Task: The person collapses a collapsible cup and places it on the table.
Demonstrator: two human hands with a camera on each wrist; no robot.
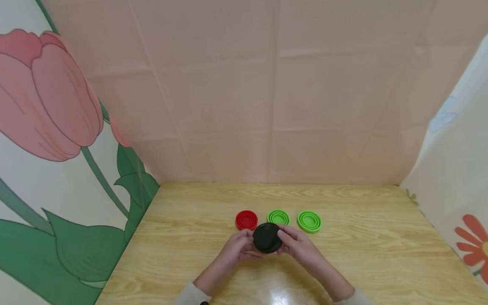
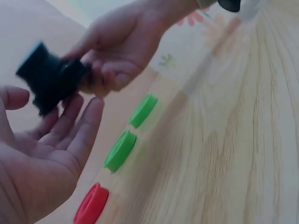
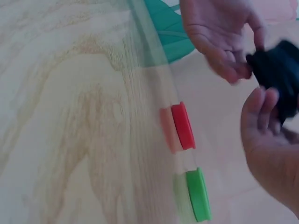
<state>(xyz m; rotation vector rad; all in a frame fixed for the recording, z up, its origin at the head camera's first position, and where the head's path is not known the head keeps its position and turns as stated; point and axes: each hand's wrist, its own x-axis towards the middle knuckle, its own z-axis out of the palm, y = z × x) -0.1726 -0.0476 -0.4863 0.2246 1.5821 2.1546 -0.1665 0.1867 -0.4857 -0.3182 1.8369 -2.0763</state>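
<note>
Both hands hold a black collapsible cup point(image 1: 267, 238) above the table, its dark surface facing the head camera. From the left wrist view the same cup point(image 2: 51, 77) shows a stepped, partly extended side, though blurred. My left hand point(image 1: 240, 248) has thumb and fingertips around its left edge. On the opposite side my right hand point(image 1: 301, 245) grips it, thumb on the upper surface and fingers beneath. Just beyond lie a flat red collapsible cup point(image 1: 246, 220) and a flat green one point(image 1: 278, 217), partly covered by the black cup. Another flat green cup point(image 1: 309, 221) lies to the right.
The light wood table point(image 1: 183, 237) ends at a pinkish cloth backdrop point(image 1: 228, 106). A tulip-printed panel point(image 1: 65, 106) rises along the left side, and a flower-printed panel point(image 1: 453, 178) along the right.
</note>
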